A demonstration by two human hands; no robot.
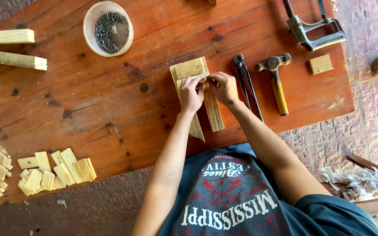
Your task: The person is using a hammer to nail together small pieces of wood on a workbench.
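Both hands are working mid-table (88, 100) on a small wooden assembly (191, 70) of slats. Left hand (190, 94) is pressing down on it, grip closed over the slat edge. Right hand (224, 87) is pinching something too small to tell beside it, fingertips together. Pincers (244, 74) and hammer (275, 74) are lying just right; bowl of nails (108, 27) is sitting well apart.

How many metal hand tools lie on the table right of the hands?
3: pincers nearest the right hand, a hammer beside them, and a saw frame at the top edge, partly cut off.
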